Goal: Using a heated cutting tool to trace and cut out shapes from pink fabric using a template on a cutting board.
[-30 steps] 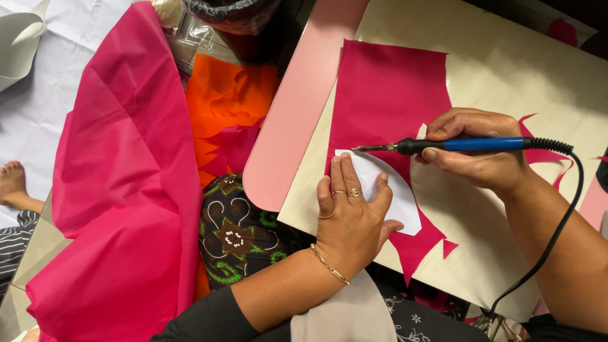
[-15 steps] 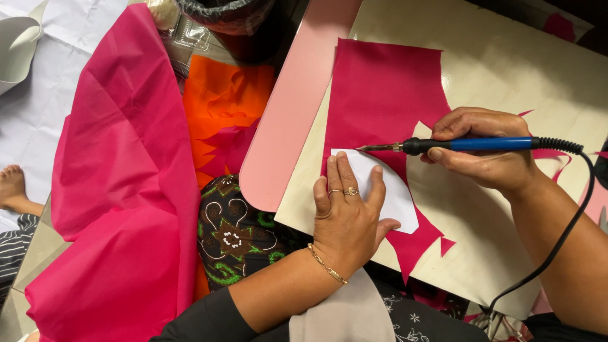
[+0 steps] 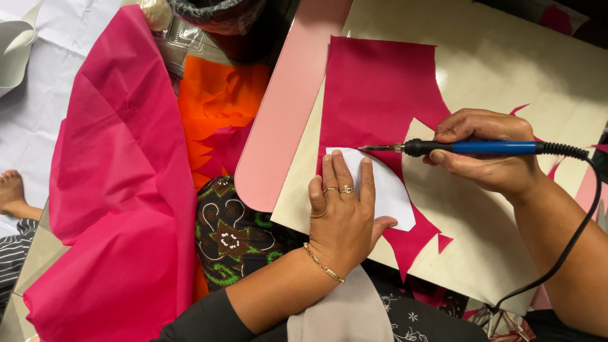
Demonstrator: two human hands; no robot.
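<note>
Hot-tipped cutting tool at the edge of a paper template on magenta fabric.

The left hand (image 3: 342, 218) presses the white template (image 3: 386, 190) flat on the magenta fabric (image 3: 380, 88), which lies on a cream board (image 3: 506, 57). The right hand (image 3: 487, 149) closes its grip on the blue-handled tool (image 3: 468, 147), tip at the template's upper edge.

It looked like a home craft workspace: a cream board (image 3: 506, 69) rested across a lap, loose pink fabric (image 3: 120, 190) lay on the floor, beside a bare foot (image 3: 11, 190).
</note>
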